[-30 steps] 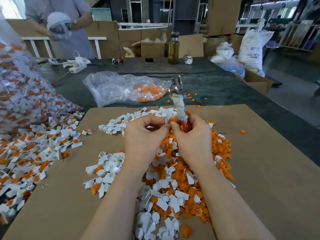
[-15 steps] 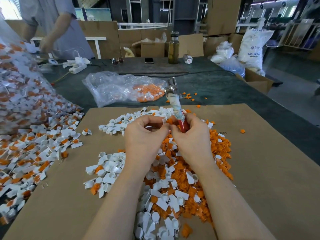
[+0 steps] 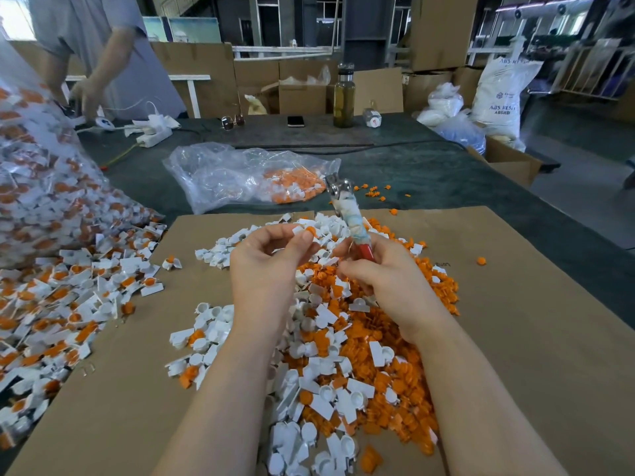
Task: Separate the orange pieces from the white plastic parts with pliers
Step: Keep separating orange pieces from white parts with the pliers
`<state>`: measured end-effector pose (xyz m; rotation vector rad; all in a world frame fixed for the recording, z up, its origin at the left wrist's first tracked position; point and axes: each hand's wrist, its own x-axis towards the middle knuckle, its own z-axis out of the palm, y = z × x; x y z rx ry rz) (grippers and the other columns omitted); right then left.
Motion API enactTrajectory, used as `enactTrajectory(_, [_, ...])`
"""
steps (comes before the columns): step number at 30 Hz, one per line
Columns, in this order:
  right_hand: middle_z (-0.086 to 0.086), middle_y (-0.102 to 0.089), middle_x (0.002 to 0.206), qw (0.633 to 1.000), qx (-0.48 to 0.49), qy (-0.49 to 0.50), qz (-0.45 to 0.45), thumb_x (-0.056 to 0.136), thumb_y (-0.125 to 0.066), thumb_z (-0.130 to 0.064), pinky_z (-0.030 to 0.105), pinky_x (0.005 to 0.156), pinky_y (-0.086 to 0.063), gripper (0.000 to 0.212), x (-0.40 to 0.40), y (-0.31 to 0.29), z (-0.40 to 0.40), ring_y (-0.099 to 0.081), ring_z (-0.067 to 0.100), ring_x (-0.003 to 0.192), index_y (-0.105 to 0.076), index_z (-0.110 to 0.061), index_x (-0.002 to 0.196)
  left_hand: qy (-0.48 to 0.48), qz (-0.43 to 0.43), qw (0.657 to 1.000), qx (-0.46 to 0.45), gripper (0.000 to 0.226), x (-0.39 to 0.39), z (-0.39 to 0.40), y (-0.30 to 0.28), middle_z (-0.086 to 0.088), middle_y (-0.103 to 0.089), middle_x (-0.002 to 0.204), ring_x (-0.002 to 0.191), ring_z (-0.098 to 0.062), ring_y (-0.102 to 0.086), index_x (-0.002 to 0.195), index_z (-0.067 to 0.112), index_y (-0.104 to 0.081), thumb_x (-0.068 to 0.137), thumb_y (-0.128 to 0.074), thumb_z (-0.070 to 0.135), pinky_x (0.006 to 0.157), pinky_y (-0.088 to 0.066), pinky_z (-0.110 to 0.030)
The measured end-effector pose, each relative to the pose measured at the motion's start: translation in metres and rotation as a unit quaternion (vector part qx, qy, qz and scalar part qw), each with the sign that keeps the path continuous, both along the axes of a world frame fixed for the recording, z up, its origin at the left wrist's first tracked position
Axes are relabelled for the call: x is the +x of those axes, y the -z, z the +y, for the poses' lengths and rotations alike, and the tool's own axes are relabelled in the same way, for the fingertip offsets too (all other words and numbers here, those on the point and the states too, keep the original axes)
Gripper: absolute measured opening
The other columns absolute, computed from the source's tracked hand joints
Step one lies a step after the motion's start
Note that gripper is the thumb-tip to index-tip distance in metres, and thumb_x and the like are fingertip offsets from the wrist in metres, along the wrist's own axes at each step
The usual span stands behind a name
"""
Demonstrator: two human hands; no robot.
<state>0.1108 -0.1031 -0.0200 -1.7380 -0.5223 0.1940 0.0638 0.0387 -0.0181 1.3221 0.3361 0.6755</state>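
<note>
bench: dark green bench (image 3: pixel 446 173) in a warehouse stacked with cardboard boxes, a brown cardboard sheet (image 3: pixel 515 338) laid on it
left hand: the left hand (image 3: pixel 264 269) pinches a small white plastic part with an orange piece (image 3: pixel 305 231) between thumb and fingertips
right hand: the right hand (image 3: pixel 385 280) grips red-handled, cloth-wrapped metal pliers (image 3: pixel 350 218), head pointing up and away
pile: loose orange pieces and white plastic parts (image 3: pixel 343 355) heaped on the sheet under both hands
left side: clear bag of unseparated parts (image 3: pixel 37 187)
behind: clear plastic bag holding orange pieces (image 3: pixel 247 176)
</note>
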Motion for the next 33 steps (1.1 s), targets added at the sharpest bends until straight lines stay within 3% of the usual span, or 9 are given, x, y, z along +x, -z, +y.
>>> enactTrajectory(4, [-0.001, -0.062, 0.080, 0.999, -0.038, -0.010, -0.007, 0.090, -0.062, -0.017, 0.011, 0.057, -0.040, 0.008, 0.000, 0.001, 0.000, -0.057, -0.003, 0.062, -0.065, -0.023, 0.094, 0.006, -0.024, 0.999, -0.023, 0.013, -0.001, 0.003, -0.001, 0.002, -0.074, 0.069, 0.069, -0.017, -0.075, 0.082, 0.012, -0.070, 0.084, -0.074, 0.000, 0.066, -0.057, -0.020])
enactTrajectory(7, [0.005, -0.064, 0.078, 0.996, -0.045, 0.036, -0.064, 0.092, -0.063, -0.028, 0.031, 0.064, -0.049, 0.005, -0.002, 0.004, 0.007, -0.061, 0.016, 0.072, -0.065, -0.024, 0.089, 0.004, -0.020, 1.000, 0.003, 0.013, -0.001, 0.003, -0.001, 0.000, -0.075, 0.071, 0.070, -0.017, -0.075, 0.081, 0.013, -0.071, 0.083, -0.075, 0.001, 0.067, -0.057, -0.020])
enactTrajectory(10, [-0.002, -0.066, 0.076, 0.989, -0.018, 0.098, -0.109, 0.092, -0.063, -0.033, 0.034, 0.069, -0.052, 0.012, -0.003, 0.005, 0.016, -0.063, 0.014, 0.073, -0.067, -0.021, 0.092, -0.006, 0.012, 0.998, 0.068, 0.010, -0.001, -0.001, 0.000, -0.001, -0.076, 0.076, 0.074, -0.016, -0.075, 0.081, 0.015, -0.072, 0.082, -0.078, 0.007, 0.070, -0.059, -0.025])
enactTrajectory(13, [-0.005, -0.068, 0.079, 0.984, 0.005, 0.133, -0.116, 0.091, -0.064, -0.033, 0.026, 0.064, -0.053, 0.013, -0.002, 0.006, 0.019, -0.064, 0.010, 0.074, -0.067, -0.021, 0.095, -0.015, 0.040, 0.993, 0.110, 0.013, 0.001, -0.007, 0.001, 0.003, -0.075, 0.075, 0.074, -0.013, -0.074, 0.078, 0.020, -0.072, 0.081, -0.081, 0.012, 0.070, -0.058, -0.024])
enactTrajectory(16, [-0.024, -0.061, 0.064, 0.982, -0.002, 0.135, -0.133, 0.091, -0.065, -0.031, 0.010, 0.051, -0.040, 0.012, -0.002, 0.006, 0.017, -0.057, -0.003, 0.061, -0.061, -0.029, 0.080, -0.028, 0.053, 0.989, 0.135, 0.016, 0.002, -0.011, 0.000, 0.011, -0.073, 0.071, 0.068, -0.007, -0.070, 0.075, 0.026, -0.071, 0.079, -0.084, 0.017, 0.059, -0.052, -0.012])
enactTrajectory(20, [-0.018, -0.053, 0.054, 0.982, -0.013, 0.144, -0.124, 0.091, -0.064, -0.034, 0.013, 0.047, -0.036, 0.017, 0.000, 0.009, 0.019, -0.049, 0.001, 0.052, -0.062, -0.023, 0.079, -0.040, 0.058, 0.986, 0.152, 0.018, 0.001, -0.013, 0.001, 0.014, -0.071, 0.068, 0.064, -0.003, -0.067, 0.073, 0.029, -0.070, 0.078, -0.084, 0.019, 0.055, -0.048, -0.008])
enactTrajectory(27, [-0.010, -0.053, 0.060, 0.983, -0.013, 0.142, -0.115, 0.092, -0.062, -0.035, 0.015, 0.048, -0.038, 0.017, 0.000, 0.009, 0.020, -0.049, 0.002, 0.053, -0.066, -0.019, 0.086, -0.040, 0.057, 0.983, 0.168, 0.019, 0.002, -0.012, 0.002, 0.017, -0.071, 0.071, 0.062, 0.002, -0.065, 0.074, 0.030, -0.069, 0.079, -0.083, 0.019, 0.054, -0.047, -0.008])
enactTrajectory(30, [-0.005, -0.063, 0.072, 0.990, -0.006, 0.108, -0.087, 0.093, -0.062, -0.035, 0.023, 0.059, -0.047, 0.018, -0.002, 0.006, 0.018, -0.059, 0.006, 0.065, -0.067, -0.018, 0.092, -0.031, 0.056, 0.987, 0.149, 0.016, 0.002, -0.009, 0.002, 0.009, -0.073, 0.074, 0.070, -0.006, -0.070, 0.076, 0.026, -0.070, 0.081, -0.081, 0.016, 0.063, -0.055, -0.015])
enactTrajectory(33, [0.001, -0.069, 0.096, 0.998, -0.009, 0.041, -0.038, 0.093, -0.062, -0.033, 0.032, 0.081, -0.054, 0.013, -0.002, 0.004, 0.010, -0.065, 0.013, 0.089, -0.066, -0.023, 0.099, 0.009, 0.013, 0.999, 0.039, 0.013, -0.002, -0.002, 0.000, 0.001, -0.075, 0.072, 0.074, -0.018, -0.075, 0.079, 0.016, -0.071, 0.085, -0.075, 0.005, 0.069, -0.058, -0.023])
